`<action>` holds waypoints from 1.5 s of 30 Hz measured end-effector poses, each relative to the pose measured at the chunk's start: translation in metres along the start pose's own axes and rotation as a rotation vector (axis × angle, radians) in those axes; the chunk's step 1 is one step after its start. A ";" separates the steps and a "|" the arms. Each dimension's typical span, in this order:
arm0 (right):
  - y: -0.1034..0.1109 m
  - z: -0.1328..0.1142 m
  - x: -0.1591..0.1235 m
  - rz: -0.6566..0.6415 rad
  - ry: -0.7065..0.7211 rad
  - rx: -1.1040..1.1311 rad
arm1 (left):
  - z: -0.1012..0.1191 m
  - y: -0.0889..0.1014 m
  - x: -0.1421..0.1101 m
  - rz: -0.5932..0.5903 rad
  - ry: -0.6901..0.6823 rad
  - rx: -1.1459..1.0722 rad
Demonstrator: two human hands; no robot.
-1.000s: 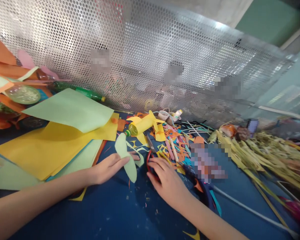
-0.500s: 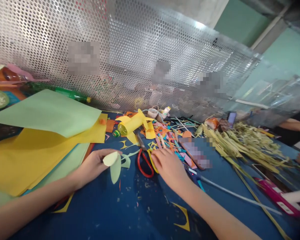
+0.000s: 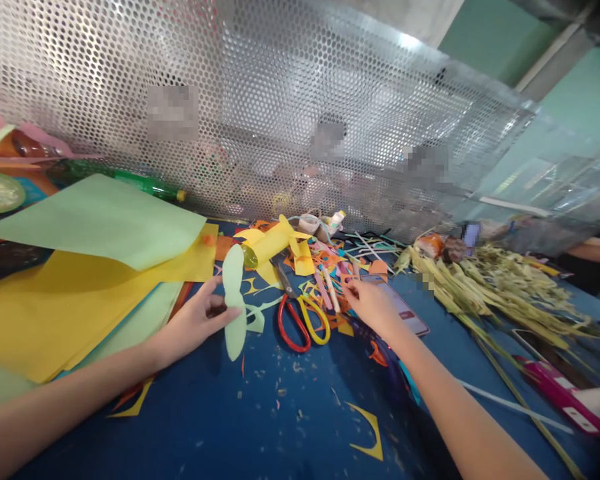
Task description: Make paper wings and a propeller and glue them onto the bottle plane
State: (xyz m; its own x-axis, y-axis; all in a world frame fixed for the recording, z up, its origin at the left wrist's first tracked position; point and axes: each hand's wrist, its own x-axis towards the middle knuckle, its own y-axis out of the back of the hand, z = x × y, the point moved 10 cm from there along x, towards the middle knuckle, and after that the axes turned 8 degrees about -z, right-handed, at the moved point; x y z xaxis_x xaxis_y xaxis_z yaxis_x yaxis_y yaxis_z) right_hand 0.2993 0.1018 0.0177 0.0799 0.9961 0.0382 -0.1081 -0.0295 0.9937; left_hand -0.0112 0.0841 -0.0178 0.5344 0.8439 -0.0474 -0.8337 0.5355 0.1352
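Note:
My left hand (image 3: 200, 319) pinches a pale green paper cutout (image 3: 236, 300) between thumb and fingers. The cutout has two rounded lobes and a narrow middle, and is held upright above the blue table. My right hand (image 3: 373, 303) is over the heap of paper scraps (image 3: 325, 270), beside a phone (image 3: 405, 310) lying flat. Its fingers are bent together; what they hold, if anything, is too small to make out. Between the hands lie scissors (image 3: 303, 317) with one red and one yellow handle, apart from both hands. Behind them is a bottle wrapped in yellow paper (image 3: 273, 245).
Stacked yellow sheets (image 3: 75, 313) and a pale green sheet (image 3: 105, 223) cover the left side. Dried husks (image 3: 475, 287) spread on the right, near a magenta tool (image 3: 560, 390). A perforated metal screen (image 3: 280, 100) stands behind. Another person's arm (image 3: 593, 250) is at the far right.
My right hand has left the scissors and moved right, over the scraps by the phone. The green cutout in my left hand has unfolded and now shows its full shape.

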 end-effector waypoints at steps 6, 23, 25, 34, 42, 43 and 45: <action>0.007 0.000 -0.003 0.002 -0.017 0.013 | 0.000 0.000 0.002 0.001 -0.016 0.058; 0.003 -0.019 -0.008 0.007 0.023 0.066 | 0.071 -0.088 -0.083 -0.065 -1.114 1.378; 0.005 -0.022 -0.010 0.011 0.033 0.067 | 0.069 -0.093 -0.082 -0.123 -1.123 1.388; 0.021 -0.023 -0.012 0.041 0.026 0.057 | 0.057 -0.098 -0.078 -0.323 -1.097 1.418; 0.025 -0.004 -0.052 -0.046 -0.054 0.024 | 0.059 -0.077 -0.066 -0.111 -0.887 1.377; 0.024 0.001 -0.062 -0.083 -0.084 0.000 | 0.061 -0.078 -0.069 -0.110 -0.894 1.356; 0.016 0.012 -0.083 -0.195 -0.156 -0.030 | 0.068 -0.080 -0.077 -0.101 -0.952 1.312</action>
State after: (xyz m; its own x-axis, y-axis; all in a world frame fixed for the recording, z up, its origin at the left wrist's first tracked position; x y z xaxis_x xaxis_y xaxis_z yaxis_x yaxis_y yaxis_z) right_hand 0.3030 0.0172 0.0316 0.2537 0.9577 -0.1361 -0.1047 0.1670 0.9804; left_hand 0.0236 -0.0256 0.0427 0.8806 0.2176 0.4210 -0.3727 -0.2307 0.8988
